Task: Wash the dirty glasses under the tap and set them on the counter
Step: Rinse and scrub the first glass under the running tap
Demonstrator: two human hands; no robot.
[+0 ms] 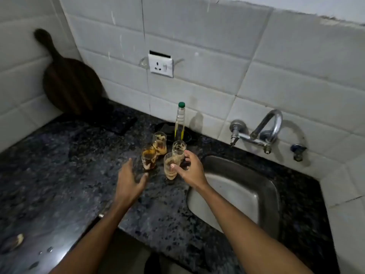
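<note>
My right hand [189,169] curls its fingers round a smeared, tapered glass [170,169] on the speckled granite worktop [59,165]; my left hand [129,182] hovers, fingers spread.

Four dirty glasses [164,155] at centre frame; one bottle [180,121]; one tap [256,133]; one sink [237,192]; seemingly one board [69,84], upper left; two hands.

Home kitchen: sink [270,186], tap [262,133], tiles [217,36].
</note>
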